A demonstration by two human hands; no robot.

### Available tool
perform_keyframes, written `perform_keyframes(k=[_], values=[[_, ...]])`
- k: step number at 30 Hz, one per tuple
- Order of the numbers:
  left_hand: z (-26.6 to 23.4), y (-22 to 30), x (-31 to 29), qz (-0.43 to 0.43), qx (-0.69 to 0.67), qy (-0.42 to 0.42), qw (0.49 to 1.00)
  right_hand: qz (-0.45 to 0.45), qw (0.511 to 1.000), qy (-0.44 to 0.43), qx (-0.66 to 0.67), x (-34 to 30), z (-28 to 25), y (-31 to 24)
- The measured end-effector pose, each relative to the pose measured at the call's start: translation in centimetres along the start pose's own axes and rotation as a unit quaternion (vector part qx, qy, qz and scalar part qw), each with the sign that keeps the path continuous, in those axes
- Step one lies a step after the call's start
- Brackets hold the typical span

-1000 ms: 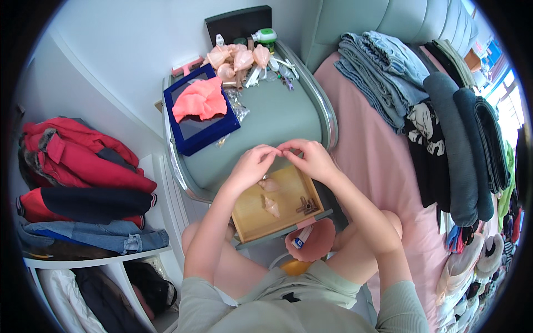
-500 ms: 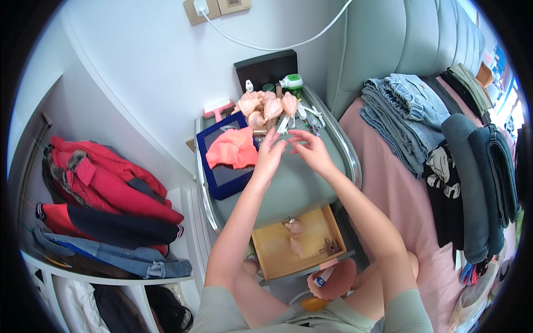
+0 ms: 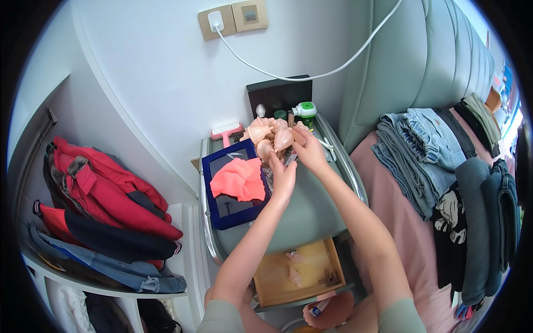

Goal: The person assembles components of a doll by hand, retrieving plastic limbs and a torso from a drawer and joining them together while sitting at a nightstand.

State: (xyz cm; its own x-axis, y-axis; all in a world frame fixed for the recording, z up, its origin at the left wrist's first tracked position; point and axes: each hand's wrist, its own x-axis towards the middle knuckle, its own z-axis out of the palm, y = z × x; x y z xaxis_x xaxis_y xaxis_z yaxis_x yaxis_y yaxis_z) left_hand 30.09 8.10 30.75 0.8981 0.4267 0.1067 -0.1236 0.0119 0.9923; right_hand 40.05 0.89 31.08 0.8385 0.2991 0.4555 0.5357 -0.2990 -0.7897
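A heap of glossy peach-coloured bulb-shaped pieces [image 3: 284, 140] lies toward the back of the grey-green bedside table [image 3: 288, 213]. My right hand [image 3: 311, 151] reaches in from the right, with its thumb and curled fingers against the bulbs at that edge. At the front of the heap is my left hand [image 3: 283, 175], thumb and fingers apart, fingertips beside a round peach piece [image 3: 265, 150]. Fingers hide part of the heap. Left of my hands lies a blue-rimmed tray [image 3: 222, 219] with a crumpled coral cloth [image 3: 239, 180] on it.
Behind the heap stand a black box [image 3: 277, 94] and a green-and-white bottle [image 3: 305, 112]. A pink-handled roller [image 3: 226, 132] lies at left. Below, an open wooden drawer [image 3: 272, 297] holds several small pieces. Folded jeans [image 3: 413, 144] lie on the bed; coats [image 3: 111, 188] fill the left shelf.
Both hands have moved from above the tabletop to the peach bulbs, and my right fingers now curl at them. The whole view has shifted, with the table appearing lower.
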Motion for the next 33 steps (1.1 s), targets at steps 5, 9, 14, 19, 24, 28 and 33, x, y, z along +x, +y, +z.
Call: perform_keyframes(k=[5,9,14,19,24,28,33], values=[[-0.2,-0.5,0.2,0.002,0.002,0.013,1.000,0.055,0.997,-0.052,0.020,0.1,0.4,-1.2],[-0.1,-0.5,0.3,-0.002,-0.012,0.018,1.000,0.056,0.996,-0.047,0.042,-0.6,0.6,-1.7],[-0.3,0.3,-1.0,0.039,-0.029,0.018,0.999,0.006,0.995,-0.019,0.094,-1.6,-0.2,-2.1],[0.2,2.4,-4.4,0.080,-0.037,0.015,0.996,0.028,0.974,0.010,0.224,-4.7,-2.0,-5.1],[0.5,5.6,-9.1,0.047,-0.157,-0.015,0.986,-0.011,0.969,0.063,0.239,-8.5,-4.0,-7.3],[0.4,7.1,-12.4,0.003,-0.189,-0.027,0.982,-0.026,0.985,0.084,0.152,-11.3,-5.6,-8.2],[0.6,7.1,-15.5,-0.027,-0.209,-0.039,0.977,-0.048,0.994,0.074,0.069,-14.3,-7.3,-8.0]])
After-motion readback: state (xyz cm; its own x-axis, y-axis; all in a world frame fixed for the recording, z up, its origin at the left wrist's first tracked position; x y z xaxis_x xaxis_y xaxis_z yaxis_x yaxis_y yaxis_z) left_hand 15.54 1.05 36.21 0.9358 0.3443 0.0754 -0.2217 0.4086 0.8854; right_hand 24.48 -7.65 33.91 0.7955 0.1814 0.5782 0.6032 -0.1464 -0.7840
